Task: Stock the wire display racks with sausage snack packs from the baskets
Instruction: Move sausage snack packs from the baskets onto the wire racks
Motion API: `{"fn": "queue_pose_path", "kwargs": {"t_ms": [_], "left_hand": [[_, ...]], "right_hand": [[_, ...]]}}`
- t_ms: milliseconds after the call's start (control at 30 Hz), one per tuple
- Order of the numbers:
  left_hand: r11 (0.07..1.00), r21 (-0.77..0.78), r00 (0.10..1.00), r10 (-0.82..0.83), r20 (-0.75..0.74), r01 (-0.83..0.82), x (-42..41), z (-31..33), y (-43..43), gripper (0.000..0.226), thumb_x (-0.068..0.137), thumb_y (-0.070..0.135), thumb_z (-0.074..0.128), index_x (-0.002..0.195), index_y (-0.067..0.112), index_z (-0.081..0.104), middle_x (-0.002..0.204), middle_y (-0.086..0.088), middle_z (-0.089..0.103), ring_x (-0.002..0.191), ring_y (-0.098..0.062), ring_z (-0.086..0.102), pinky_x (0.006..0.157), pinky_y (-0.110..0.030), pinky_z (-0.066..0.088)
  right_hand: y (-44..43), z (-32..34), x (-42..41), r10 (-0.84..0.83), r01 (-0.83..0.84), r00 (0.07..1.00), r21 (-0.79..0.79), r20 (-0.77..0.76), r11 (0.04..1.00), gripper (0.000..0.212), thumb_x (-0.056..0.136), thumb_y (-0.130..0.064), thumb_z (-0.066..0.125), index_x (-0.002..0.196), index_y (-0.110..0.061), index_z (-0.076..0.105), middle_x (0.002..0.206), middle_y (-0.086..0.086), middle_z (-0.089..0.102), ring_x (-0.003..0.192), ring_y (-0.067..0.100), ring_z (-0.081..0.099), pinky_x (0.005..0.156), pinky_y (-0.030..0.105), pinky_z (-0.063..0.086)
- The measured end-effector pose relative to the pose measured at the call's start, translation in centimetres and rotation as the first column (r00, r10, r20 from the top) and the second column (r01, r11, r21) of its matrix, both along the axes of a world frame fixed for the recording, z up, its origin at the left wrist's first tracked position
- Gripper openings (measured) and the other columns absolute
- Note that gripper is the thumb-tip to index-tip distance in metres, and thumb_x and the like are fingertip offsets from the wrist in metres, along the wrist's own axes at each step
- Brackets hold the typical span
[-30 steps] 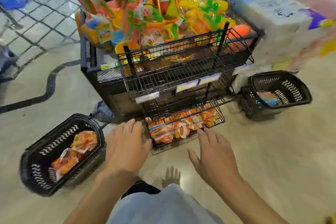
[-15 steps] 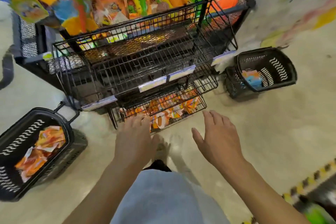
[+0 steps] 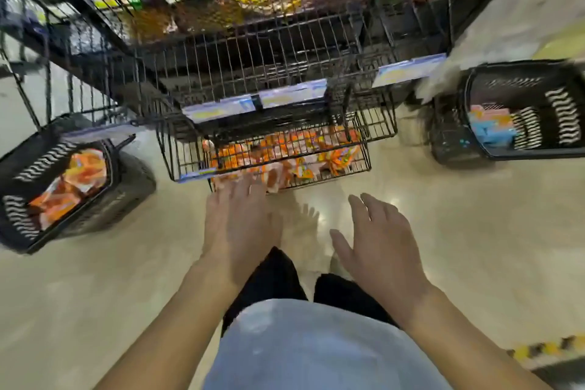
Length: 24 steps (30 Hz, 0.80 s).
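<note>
Fingers of left hand: straight, close together, palm down, holding nothing; the tips lie over the front edge of the lowest tier, contact unclear through blur.
Right hand: fingers straight and slightly apart, thumb out, empty, over the floor just short of the wire rack.
Sausage snack packs: orange, heaped in the lowest tier; print blurred, no brand legible.
Left basket: black plastic, on the floor left of the rack, with more orange packs inside.
Right basket: black, right of the rack, holding blue-and-orange packs; lettering unreadable.
Label strips: pale blue and yellow, clipped to the tier fronts; text too smeared to read.
Striped tape: yellow and black, on the floor at lower right.
</note>
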State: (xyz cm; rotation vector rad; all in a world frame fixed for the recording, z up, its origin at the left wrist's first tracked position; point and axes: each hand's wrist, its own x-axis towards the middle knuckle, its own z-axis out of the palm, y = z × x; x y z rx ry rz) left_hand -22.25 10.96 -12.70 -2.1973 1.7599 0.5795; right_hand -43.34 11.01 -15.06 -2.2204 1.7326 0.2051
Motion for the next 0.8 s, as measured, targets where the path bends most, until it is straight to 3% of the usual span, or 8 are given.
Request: {"fn": "queue_pose_path", "kwargs": {"t_ms": [67, 233, 333, 400, 567, 700, 800], "left_hand": [[0.998, 0.013, 0.998, 0.064, 0.002, -0.064, -1.7, -2.1, 0.4, 0.057, 0.097, 0.048, 0.051, 0.147, 0.02, 0.045, 0.149, -0.002, 0.05, 0.135, -0.027, 0.046, 0.108, -0.043, 0.038], [0.983, 0.101, 0.988, 0.155, -0.002, -0.154, -5.4, -9.8, 0.6, 0.065, 0.1, 0.055, 0.046, 0.153, 0.02, 0.036, 0.155, -0.002, 0.044, 0.14, -0.028, 0.041, 0.112, -0.041, 0.032], [0.976, 0.142, 0.986, 0.164, 0.009, -0.163, -6.0, -15.5, 0.1, 0.064, 0.098, 0.056, 0.048, 0.15, 0.019, 0.039, 0.149, -0.003, 0.048, 0.135, -0.03, 0.045, 0.108, -0.041, 0.037], [0.98, 0.113, 0.986, 0.167, 0.009, -0.167, -5.8, -20.0, -0.6, 0.063, 0.097, 0.054, 0.051, 0.148, 0.019, 0.041, 0.147, -0.005, 0.05, 0.133, -0.032, 0.046, 0.106, -0.042, 0.039], [0.98, 0.0, 0.98, 0.198, -0.007, -0.198, -4.2, -31.5, -3.7, 0.07, 0.094, 0.051, 0.061, 0.15, 0.013, 0.042, 0.144, -0.012, 0.051, 0.13, -0.038, 0.046, 0.102, -0.047, 0.041], [0.961, -0.115, 0.968, 0.246, -0.058, -0.251, -2.0, -39.0, -7.0, 0.067, 0.089, 0.05, 0.067, 0.138, 0.008, 0.047, 0.135, -0.017, 0.054, 0.125, -0.041, 0.047, 0.098, -0.05, 0.044], [0.952, -0.166, 0.966, 0.256, -0.02, -0.256, -0.5, -43.1, -9.0, 0.081, 0.088, 0.058, 0.067, 0.145, 0.006, 0.04, 0.141, -0.019, 0.05, 0.132, -0.04, 0.043, 0.104, -0.048, 0.041]], "right_hand": [[-0.1, -2.1, -1.8, 0.066, -0.066, 0.998, -0.004, 0.013, 0.998, 0.066, 0.089, -0.05, 0.046, 0.129, -0.003, 0.066, 0.125, 0.021, 0.068, 0.107, 0.042, 0.068, 0.088, 0.052, 0.057], [-2.3, -9.4, -5.6, 0.121, -0.121, 0.992, 0.024, 0.025, 0.992, 0.068, 0.088, -0.051, 0.047, 0.132, -0.002, 0.063, 0.128, 0.023, 0.066, 0.11, 0.045, 0.065, 0.09, 0.054, 0.057], [-4.3, -15.1, -6.6, 0.118, -0.118, 0.992, 0.0, 0.049, 0.993, 0.063, 0.094, -0.046, 0.059, 0.138, -0.002, 0.058, 0.136, 0.023, 0.062, 0.118, 0.047, 0.061, 0.094, 0.054, 0.053], [-6.0, -19.2, -6.4, 0.11, -0.11, 0.991, -0.013, 0.079, 0.994, 0.067, 0.091, -0.045, 0.065, 0.142, -0.002, 0.055, 0.14, 0.023, 0.059, 0.121, 0.047, 0.057, 0.096, 0.055, 0.051], [-10.5, -30.1, -4.5, 0.117, -0.115, 0.991, -0.037, 0.06, 0.993, 0.072, 0.095, -0.05, 0.059, 0.151, -0.008, 0.043, 0.149, 0.019, 0.05, 0.128, 0.044, 0.049, 0.101, 0.052, 0.044], [-14.1, -37.9, -3.5, 0.095, -0.089, 0.992, -0.071, 0.086, 0.993, 0.075, 0.098, -0.053, 0.056, 0.154, -0.006, 0.039, 0.152, 0.022, 0.046, 0.134, 0.044, 0.043, 0.111, 0.051, 0.035], [-16.8, -42.5, -2.9, 0.009, -0.002, 0.992, -0.055, 0.122, 0.998, 0.082, 0.095, -0.062, 0.052, 0.155, -0.009, 0.035, 0.151, 0.02, 0.045, 0.137, 0.043, 0.04, 0.109, 0.052, 0.037]]}}
